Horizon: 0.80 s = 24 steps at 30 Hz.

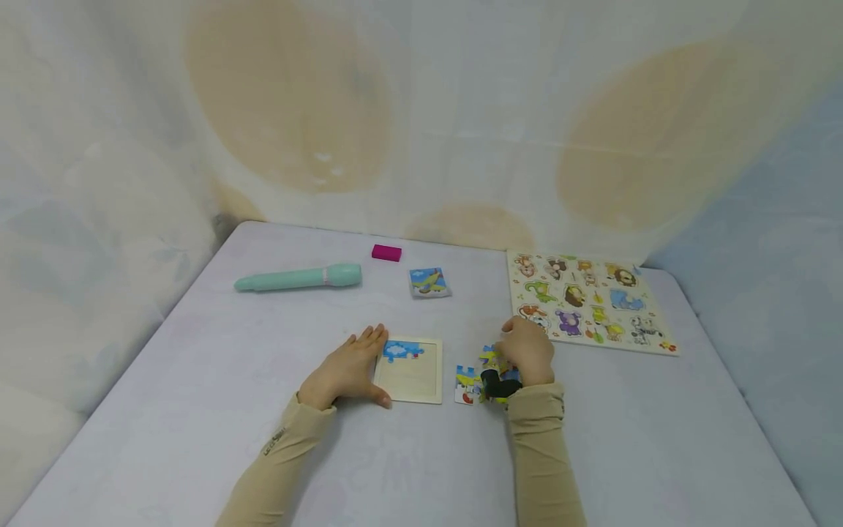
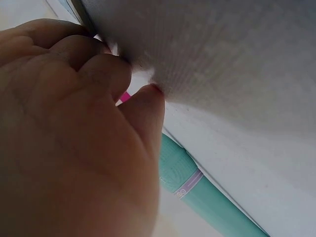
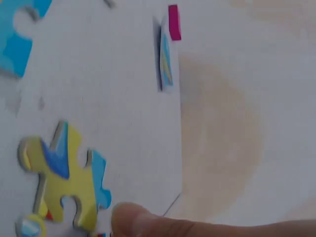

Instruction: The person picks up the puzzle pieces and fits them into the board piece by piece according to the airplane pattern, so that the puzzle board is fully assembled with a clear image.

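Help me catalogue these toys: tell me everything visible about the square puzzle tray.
The square puzzle tray is pale and looks wooden, with a slim border. Blue puzzle pieces with a white cloud-like shape occupy its far-left part; the rest is bare. It lies flat on the table, the left hand touching its left side.

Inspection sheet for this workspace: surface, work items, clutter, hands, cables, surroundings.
Surface: white tabletop with rounded far corners.
Work items: square pale wooden tray, blue jigsaw pieces at its upper left; loose multicoloured jigsaw pieces to its right.
Clutter: teal pen-shaped object, magenta rectangular block, square picture packet, cream animal-picture board.
Hands: left hand spread at tray's left edge; right hand at loose pieces, grip hidden.
Cables: nothing seen.
Surroundings: white fabric drapes with tan patches.
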Available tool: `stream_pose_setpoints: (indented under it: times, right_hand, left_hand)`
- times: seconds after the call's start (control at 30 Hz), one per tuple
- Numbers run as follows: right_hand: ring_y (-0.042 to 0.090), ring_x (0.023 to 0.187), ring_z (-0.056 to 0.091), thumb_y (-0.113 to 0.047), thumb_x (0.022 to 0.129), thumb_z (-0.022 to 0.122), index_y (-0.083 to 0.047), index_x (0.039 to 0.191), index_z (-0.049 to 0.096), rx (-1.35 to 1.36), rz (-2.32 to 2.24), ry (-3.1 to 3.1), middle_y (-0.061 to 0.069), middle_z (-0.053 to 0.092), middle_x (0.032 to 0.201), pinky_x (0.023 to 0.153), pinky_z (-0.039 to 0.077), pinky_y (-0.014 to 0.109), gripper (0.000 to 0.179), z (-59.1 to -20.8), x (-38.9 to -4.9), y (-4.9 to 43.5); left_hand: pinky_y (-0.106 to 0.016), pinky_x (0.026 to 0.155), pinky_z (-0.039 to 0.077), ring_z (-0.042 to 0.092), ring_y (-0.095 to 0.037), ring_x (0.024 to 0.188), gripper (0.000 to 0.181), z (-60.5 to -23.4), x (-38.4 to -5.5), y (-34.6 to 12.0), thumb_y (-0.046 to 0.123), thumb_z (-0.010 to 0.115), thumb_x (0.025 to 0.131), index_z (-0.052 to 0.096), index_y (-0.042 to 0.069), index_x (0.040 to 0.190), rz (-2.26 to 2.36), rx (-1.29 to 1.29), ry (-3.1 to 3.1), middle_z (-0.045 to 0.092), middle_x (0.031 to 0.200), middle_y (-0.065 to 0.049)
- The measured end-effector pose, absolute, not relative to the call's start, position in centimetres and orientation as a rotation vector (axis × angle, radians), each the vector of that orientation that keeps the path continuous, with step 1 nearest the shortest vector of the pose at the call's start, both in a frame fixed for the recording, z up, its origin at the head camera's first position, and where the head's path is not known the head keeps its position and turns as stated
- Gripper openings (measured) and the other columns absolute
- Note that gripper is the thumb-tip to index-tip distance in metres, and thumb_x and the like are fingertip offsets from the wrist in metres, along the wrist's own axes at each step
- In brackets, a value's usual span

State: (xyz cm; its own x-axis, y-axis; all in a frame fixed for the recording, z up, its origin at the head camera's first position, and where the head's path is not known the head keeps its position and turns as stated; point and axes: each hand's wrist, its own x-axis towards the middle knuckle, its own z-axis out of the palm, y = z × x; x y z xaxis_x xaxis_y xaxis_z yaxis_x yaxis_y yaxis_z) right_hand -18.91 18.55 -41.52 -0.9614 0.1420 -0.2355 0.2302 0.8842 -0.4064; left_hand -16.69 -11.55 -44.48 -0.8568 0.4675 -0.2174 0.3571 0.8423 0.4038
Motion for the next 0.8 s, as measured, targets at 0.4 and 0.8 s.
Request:
stream_pose_setpoints:
  times: [0.4,0.8]
  right_hand:
    - [0.030,0.085,0.062,-0.003,0.075,0.074,-0.001,0.104,0.068,0.292,-0.630,2.843,0.019,0.068,0.106,0.071,0.053,0.043,0.030,-42.0,-18.8,19.8]
    - [0.022,0.065,0.070,-0.007,0.089,0.068,0.001,0.106,0.066,0.103,-1.277,2.719,0.018,0.070,0.088,0.056,0.055,0.026,0.019,-42.1,-19.4,16.6]
  left_hand:
    - [-0.052,0.122,0.016,0.014,-0.034,0.151,0.122,-44.3,-16.7,-11.5,0.048,0.088,0.062,0.022,-0.002,0.152,0.500,0.620,2.713,0.019,0.161,-0.017]
    - [-0.053,0.122,0.015,0.013,-0.034,0.151,0.124,-44.5,-16.8,-11.5,0.048,0.089,0.060,0.022,-0.001,0.152,0.508,0.633,2.705,0.017,0.161,-0.016]
